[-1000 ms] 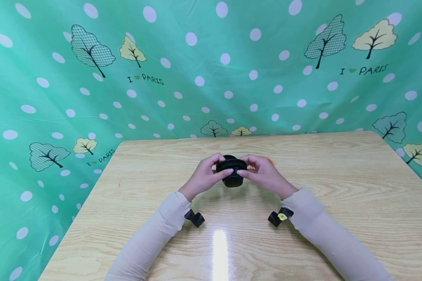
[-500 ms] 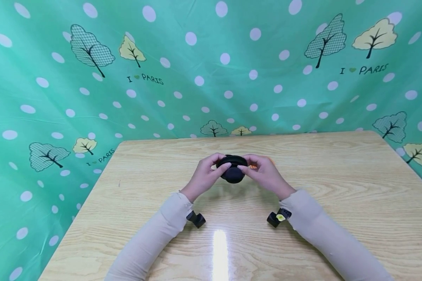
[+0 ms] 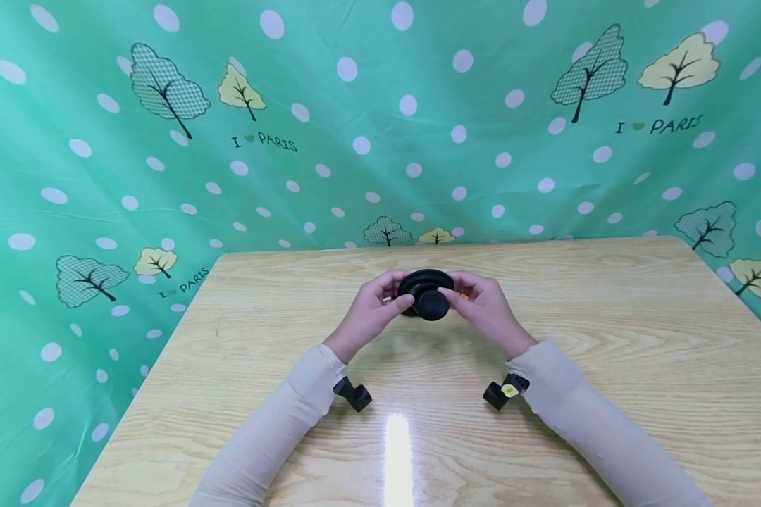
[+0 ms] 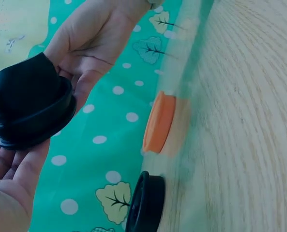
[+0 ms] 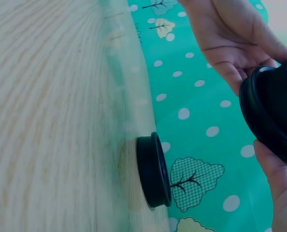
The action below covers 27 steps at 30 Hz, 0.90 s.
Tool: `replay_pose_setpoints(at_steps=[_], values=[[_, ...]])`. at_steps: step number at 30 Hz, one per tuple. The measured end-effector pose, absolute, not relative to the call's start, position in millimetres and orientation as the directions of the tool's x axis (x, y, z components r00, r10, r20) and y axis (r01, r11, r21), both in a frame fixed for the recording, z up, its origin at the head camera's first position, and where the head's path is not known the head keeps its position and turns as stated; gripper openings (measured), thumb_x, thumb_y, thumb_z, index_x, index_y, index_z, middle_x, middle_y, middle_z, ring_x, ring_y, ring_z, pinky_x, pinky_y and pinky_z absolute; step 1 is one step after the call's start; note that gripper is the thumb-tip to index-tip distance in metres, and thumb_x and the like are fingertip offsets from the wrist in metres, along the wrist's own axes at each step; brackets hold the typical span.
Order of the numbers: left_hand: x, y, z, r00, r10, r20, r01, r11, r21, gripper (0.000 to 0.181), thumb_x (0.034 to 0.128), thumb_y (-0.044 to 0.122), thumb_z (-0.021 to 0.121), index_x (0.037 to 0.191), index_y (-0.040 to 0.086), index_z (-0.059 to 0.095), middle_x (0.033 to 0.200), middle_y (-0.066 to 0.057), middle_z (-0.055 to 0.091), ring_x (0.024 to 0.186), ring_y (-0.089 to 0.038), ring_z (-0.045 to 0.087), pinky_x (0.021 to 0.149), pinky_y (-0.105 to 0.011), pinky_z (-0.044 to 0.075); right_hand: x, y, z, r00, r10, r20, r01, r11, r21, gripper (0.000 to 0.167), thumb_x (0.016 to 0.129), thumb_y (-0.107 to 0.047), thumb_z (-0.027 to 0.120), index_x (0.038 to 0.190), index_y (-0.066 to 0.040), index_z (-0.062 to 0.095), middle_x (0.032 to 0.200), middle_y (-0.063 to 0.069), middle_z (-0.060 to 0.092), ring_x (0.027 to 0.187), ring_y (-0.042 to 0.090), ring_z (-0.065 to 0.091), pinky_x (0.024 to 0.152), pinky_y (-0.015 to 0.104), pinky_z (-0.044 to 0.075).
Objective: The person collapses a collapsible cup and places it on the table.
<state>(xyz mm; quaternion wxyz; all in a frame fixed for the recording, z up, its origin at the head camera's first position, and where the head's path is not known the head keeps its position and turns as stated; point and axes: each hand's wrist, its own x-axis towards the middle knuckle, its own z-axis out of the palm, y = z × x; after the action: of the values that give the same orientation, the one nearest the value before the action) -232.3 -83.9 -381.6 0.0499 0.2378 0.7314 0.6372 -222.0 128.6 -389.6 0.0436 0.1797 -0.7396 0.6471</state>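
Both hands hold one black, round, flanged piece (image 3: 426,278) up above the table; its exact kind is not plain. It has a wide lipped rim and a narrower stub facing me. My left hand (image 3: 370,313) grips the left side, its thumb on the near face. On the right side my right hand (image 3: 487,313) pinches it, thumb against the stub. The left wrist view shows the piece (image 4: 32,104) tilted between both hands, and the right wrist view shows its rim (image 5: 259,113). Behind the hands, an orange lipped disc (image 4: 160,123) and a black lipped ring (image 4: 148,203) lie on the table.
The light wooden table (image 3: 279,303) stretches out on all sides of the hands. A green dotted cloth (image 3: 330,183) hangs behind its back edge. Each wrist wears a small black camera, the left one (image 3: 358,396) and the right one (image 3: 496,396) low over the tabletop.
The black piece has been tilted and turned in the hands, so its stub now points more toward me and to the right. Both hands have risen slightly with it and keep their hold.
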Motion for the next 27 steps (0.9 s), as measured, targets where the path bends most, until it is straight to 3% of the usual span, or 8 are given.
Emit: replay_pose_setpoints(at_steps=[8, 16, 23, 27], values=[[-228.7, -77.3, -383.2, -0.897, 0.341, 0.281, 0.336, 0.114, 0.935, 0.024, 0.093, 0.008, 0.06, 0.113, -0.003, 0.059, 0.097, -0.016, 0.061, 0.084, -0.013, 0.056, 0.072, -0.023, 0.053, -221.6, 126.7, -389.4, -0.918, -0.203, 0.341, -0.367, 0.111, -0.924, 0.023, 0.091, -0.005, 0.061, 0.109, 0.009, 0.063, 0.087, 0.016, 0.063, 0.072, 0.006, 0.061, 0.065, 0.022, 0.055], [-228.7, -79.4, -382.7, -0.904, 0.322, 0.28, 0.334, 0.125, 0.934, 0.027, 0.0921, 0.01, 0.061, 0.117, 0.0, 0.061, 0.101, -0.015, 0.065, 0.088, -0.015, 0.061, 0.073, -0.026, 0.055, -221.2, 130.5, -387.4, -0.924, -0.26, 0.282, -0.317, 0.105, -0.943, 0.023, 0.092, -0.006, 0.061, 0.109, 0.009, 0.061, 0.086, 0.001, 0.062, 0.071, 0.008, 0.054, 0.06, 0.019, 0.046], [-231.6, -80.7, -383.6, -0.916, 0.331, 0.228, 0.284, 0.132, 0.95, 0.026, 0.0845, 0.009, 0.071, 0.108, 0.001, 0.063, 0.104, -0.014, 0.069, 0.092, -0.019, 0.067, 0.076, -0.028, 0.055, -223.6, 131.0, -389.7, -0.914, -0.334, 0.231, -0.301, 0.175, -0.937, 0.026, 0.09, -0.01, 0.064, 0.112, 0.003, 0.062, 0.105, 0.015, 0.064, 0.093, 0.013, 0.062, 0.08, 0.024, 0.052], [-231.1, -80.2, -386.9, -0.894, 0.358, 0.269, 0.355, 0.199, 0.913, 0.023, 0.0809, 0.009, 0.075, 0.102, 0.003, 0.068, 0.099, -0.01, 0.07, 0.085, -0.015, 0.067, 0.073, -0.026, 0.055, -223.4, 127.6, -390.3, -0.893, -0.385, 0.233, -0.348, 0.263, -0.9, 0.029, 0.086, -0.012, 0.07, 0.111, 0.001, 0.064, 0.103, 0.014, 0.066, 0.093, 0.018, 0.062, 0.081, 0.027, 0.053]])
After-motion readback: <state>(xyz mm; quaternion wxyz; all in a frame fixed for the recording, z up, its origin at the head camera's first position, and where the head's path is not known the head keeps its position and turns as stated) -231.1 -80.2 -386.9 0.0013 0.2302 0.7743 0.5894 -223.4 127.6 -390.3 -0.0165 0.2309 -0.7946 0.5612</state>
